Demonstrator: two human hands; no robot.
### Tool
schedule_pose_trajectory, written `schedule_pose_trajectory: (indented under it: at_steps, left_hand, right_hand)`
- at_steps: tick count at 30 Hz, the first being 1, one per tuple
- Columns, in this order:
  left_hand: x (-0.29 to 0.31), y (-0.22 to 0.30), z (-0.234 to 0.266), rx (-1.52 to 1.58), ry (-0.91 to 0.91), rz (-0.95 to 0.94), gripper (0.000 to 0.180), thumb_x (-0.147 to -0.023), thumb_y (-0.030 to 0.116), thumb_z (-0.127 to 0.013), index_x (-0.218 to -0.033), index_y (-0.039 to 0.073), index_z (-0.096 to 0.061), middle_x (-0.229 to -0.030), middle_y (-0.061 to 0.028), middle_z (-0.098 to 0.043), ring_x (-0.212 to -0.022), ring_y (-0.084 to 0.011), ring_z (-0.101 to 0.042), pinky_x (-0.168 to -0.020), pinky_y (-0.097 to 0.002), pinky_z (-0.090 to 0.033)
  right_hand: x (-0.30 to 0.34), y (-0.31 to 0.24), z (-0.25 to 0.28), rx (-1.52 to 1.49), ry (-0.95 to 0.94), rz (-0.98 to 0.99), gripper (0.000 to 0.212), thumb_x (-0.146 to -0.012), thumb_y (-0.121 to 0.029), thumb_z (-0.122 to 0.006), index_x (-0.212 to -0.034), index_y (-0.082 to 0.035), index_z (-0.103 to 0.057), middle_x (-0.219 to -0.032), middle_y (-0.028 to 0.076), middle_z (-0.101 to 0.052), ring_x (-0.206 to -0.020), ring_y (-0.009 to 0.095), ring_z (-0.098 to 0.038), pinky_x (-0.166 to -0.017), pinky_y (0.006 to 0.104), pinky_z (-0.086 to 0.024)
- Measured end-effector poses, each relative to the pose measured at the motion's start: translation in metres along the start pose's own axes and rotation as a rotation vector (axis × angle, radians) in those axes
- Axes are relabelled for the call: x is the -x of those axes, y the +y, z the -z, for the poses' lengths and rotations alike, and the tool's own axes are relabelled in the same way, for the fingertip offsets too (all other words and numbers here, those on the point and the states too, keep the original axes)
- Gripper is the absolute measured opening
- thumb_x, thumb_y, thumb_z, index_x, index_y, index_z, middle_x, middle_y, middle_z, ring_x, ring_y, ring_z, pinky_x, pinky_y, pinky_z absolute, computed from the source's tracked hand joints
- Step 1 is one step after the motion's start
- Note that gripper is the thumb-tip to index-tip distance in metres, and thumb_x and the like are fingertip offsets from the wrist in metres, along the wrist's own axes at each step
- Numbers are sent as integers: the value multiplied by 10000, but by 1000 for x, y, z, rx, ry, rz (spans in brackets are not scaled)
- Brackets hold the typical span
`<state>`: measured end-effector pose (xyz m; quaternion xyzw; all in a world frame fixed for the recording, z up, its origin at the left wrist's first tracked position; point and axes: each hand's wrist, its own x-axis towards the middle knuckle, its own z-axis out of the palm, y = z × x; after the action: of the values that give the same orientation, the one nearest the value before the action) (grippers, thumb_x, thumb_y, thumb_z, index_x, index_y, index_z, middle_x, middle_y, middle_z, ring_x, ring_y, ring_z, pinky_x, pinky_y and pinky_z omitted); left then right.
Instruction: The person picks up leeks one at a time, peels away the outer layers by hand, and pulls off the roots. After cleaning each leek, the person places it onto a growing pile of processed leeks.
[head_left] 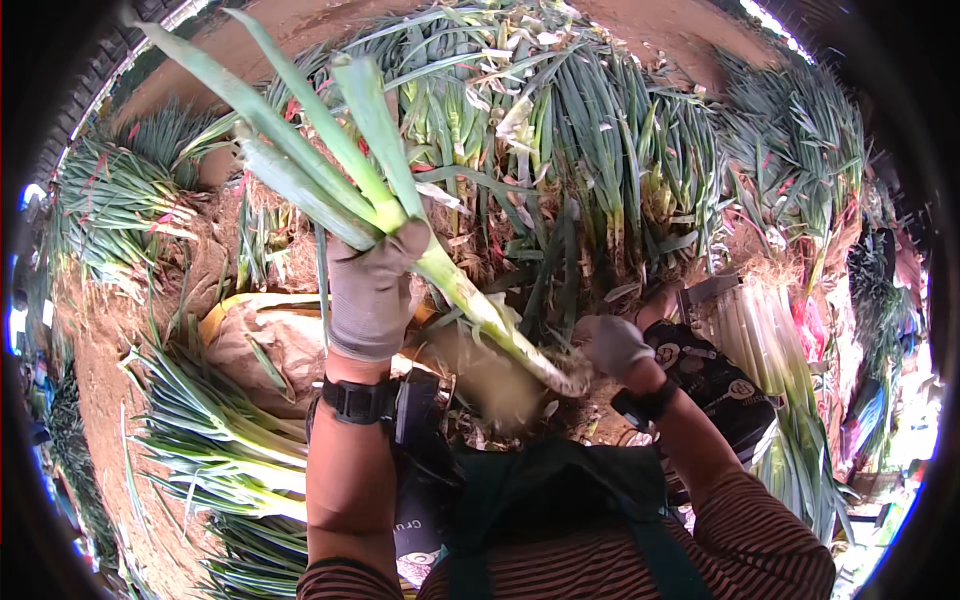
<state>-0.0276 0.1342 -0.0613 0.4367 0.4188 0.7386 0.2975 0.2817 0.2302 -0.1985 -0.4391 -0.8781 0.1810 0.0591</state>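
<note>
My left hand [375, 290], in a pale glove, is closed around a large green onion [470, 298] just below where its leaves fan out. Its green leaves spread up to the far left, and the pale stalk slants down to the right. The root end [568, 378] comes close to my right hand [612, 345]. That gloved hand has its fingers curled beside the roots; whether it touches them or grips something small is hidden. Under the stalk shows a blurred tan shape [495, 385], too smeared to name.
Green onions [610, 150] lie heaped across the far side, with another pile [225, 440] at left. At right lies a bundle with clean white stalks [765, 330] by a dark flat strip [710, 290]. A crumpled tan sack [265, 345] rests on the soil left of my arm.
</note>
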Motion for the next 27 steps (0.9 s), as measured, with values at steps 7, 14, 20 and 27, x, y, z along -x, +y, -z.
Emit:
schedule_pose_trajectory:
  at_steps: [7, 14, 20, 27]
  left_hand:
    - [11, -21, -17, 366, 39, 160, 227, -885, 18, -643, -1111, -6, -640, -1053, -48, -664, -944, -139, -631, -842, -289, -514]
    - [9, -17, -22, -88, -38, 66, 249, -836, 106, -725, -1059, 23, -651, -935, -31, -673, -837, -123, -613, -765, -295, -505]
    - [10, -10, -15, -310, -103, -10, 294, -838, 104, -729, -1106, 36, -627, -969, -21, -669, -872, -132, -615, -793, -293, -499]
    - [13, -5, -25, 345, 0, 328, 418, -805, 109, -784, -1176, 37, -606, -1020, -48, -672, -923, -155, -633, -826, -314, -522]
  right_hand:
    - [-48, -128, 108, -929, -93, 155, 293, -863, -261, -714, -988, 4, -702, -817, 48, -682, -757, 98, -586, -712, 263, -492]
    - [-54, -139, 110, -1160, -356, 50, 303, -777, -156, -717, -1016, 30, -697, -897, 38, -676, -807, 104, -584, -757, 270, -466]
    - [-59, -139, 99, -1090, -381, 114, 348, -804, -219, -720, -1025, 48, -699, -905, 66, -689, -807, 127, -601, -761, 280, -481]
    - [-47, -136, 99, -1393, -340, 137, 343, -802, -241, -759, -986, 43, -701, -843, 41, -677, -788, 102, -594, -740, 262, -475]
